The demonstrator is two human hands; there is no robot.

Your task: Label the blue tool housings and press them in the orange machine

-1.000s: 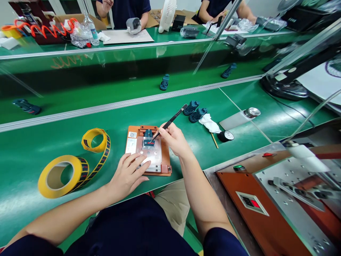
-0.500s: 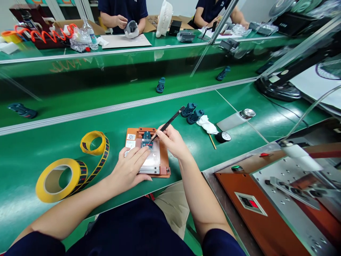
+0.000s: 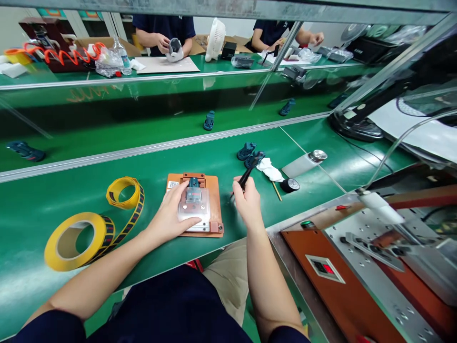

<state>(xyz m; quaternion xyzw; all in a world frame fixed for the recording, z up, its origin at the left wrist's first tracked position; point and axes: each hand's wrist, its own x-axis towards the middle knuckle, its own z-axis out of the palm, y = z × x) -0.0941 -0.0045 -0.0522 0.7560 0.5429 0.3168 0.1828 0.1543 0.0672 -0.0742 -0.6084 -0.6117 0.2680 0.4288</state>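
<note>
An orange-brown fixture [image 3: 215, 205] lies on the green bench in front of me, with a dark teal plastic part [image 3: 193, 182] seated at its top. Over it sits a clear plastic plate [image 3: 194, 209], which looks slightly raised; a dark label shows through it. My left hand [image 3: 173, 207] grips this plate along its left side, fingers at the upper edge and thumb across the lower edge. Right of the fixture, my right hand [image 3: 248, 202] is closed around black tweezers [image 3: 245, 178]. Their tips point down towards the bench, blurred and apart from the plate.
Left lie a yellow label roll [image 3: 76, 240] and its loose strip [image 3: 134, 216]. Several teal parts [image 3: 246, 150], white tissue [image 3: 270, 169], a bottle [image 3: 300, 164] and a black round gauge [image 3: 290, 185] sit to the right. An orange machine [image 3: 310, 264] stands near right. Two people work behind.
My right hand has drawn the tweezers away from the label to the right. My left hand has shifted from lying flat on the plate to gripping its side, and the plate seems lifted.
</note>
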